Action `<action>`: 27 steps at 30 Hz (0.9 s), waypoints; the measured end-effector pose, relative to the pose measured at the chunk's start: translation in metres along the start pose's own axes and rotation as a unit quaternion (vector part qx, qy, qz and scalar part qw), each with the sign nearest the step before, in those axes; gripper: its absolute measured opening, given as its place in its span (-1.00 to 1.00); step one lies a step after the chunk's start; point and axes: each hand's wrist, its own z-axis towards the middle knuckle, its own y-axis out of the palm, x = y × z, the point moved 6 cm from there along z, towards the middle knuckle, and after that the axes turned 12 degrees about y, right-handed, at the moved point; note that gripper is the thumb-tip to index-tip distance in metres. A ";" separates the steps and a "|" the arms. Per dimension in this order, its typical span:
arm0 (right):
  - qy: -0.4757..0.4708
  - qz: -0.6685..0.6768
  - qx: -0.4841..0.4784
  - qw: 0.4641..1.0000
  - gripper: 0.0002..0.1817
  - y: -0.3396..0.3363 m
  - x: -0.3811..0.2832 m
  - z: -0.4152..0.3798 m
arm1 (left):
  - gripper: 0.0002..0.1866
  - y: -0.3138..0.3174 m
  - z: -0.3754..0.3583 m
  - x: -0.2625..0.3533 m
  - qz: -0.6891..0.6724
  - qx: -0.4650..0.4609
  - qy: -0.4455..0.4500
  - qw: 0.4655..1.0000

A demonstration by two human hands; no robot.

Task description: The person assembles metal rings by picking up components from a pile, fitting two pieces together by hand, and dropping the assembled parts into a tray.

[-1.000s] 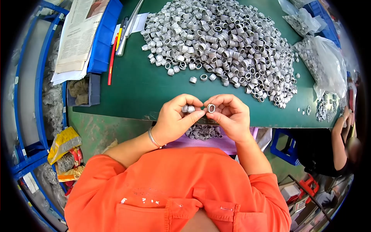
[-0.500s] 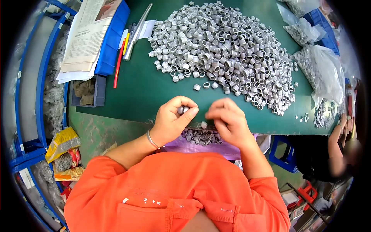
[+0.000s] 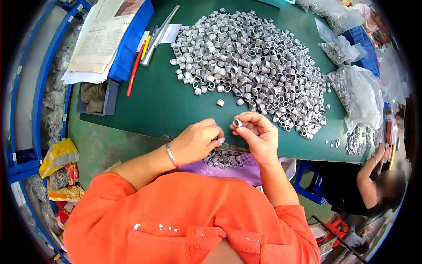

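Observation:
My left hand (image 3: 198,141) is closed near the table's front edge, its fingertips pinching a small grey ring (image 3: 220,140). To its right, my right hand (image 3: 259,134) holds another metal ring (image 3: 238,123) between thumb and index finger, with the ring's opening visible. Beyond both hands lies a large heap of grey metal rings (image 3: 250,61) on the green table (image 3: 167,110). One loose ring (image 3: 220,102) lies in front of the heap. Below the hands, a purple tray (image 3: 198,168) holds more rings.
Newspapers (image 3: 99,44) rest on a blue bin at the left, beside a red pen (image 3: 135,72) and a metal tool (image 3: 160,37). Plastic bags of parts (image 3: 362,94) are at the right. Another person's arm (image 3: 367,180) shows at the right edge.
My left hand has turned over and lowered, its ring now at the fingertips. My right hand now shows a ring in its pinch. The loose ring above the tray is no longer visible there.

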 end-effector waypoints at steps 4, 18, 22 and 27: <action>0.044 0.076 -0.022 0.996 -0.76 -0.004 0.002 -0.007 | -0.83 0.008 -0.002 0.005 -0.030 -0.113 0.000 0.993; -0.160 -0.262 0.012 0.952 -0.76 0.021 -0.025 -0.026 | -0.77 -0.001 0.000 0.001 -0.244 0.095 -0.128 0.956; -0.211 -0.322 -0.032 0.922 -0.76 0.020 -0.033 -0.024 | -0.82 -0.008 0.000 0.010 -0.178 0.076 -0.042 0.980; -0.275 -0.468 0.092 0.835 -0.73 0.016 -0.032 0.003 | -0.94 -0.006 -0.004 0.006 -0.176 0.125 -0.022 0.976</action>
